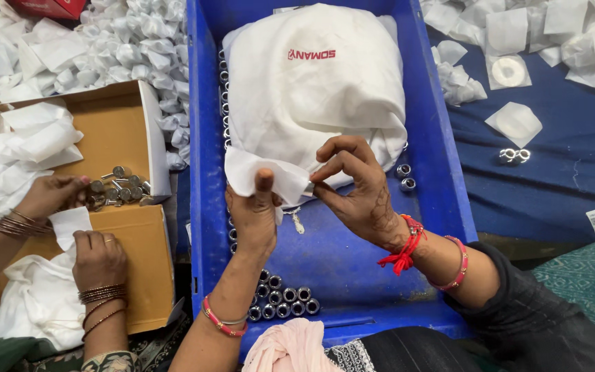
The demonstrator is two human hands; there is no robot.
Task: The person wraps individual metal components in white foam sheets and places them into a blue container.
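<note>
Nearest, at six o'clock of the blue crate (442,207), metal nuts (282,302) lie; wrapping is judged underway, a white paper square (259,173) being gripped by the left hand (255,217) while the right hand (361,191) pinches one nut, folding judged due.

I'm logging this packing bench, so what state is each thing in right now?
Left hand: pinching a white paper square.
Right hand: fingertips closed on the paper's edge, over a small metal piece.
Blue crate: open, holding a bulging white cloth bag and loose metal rings.
Cardboard box: open, metal parts inside, a co-worker's hands at it.
</note>
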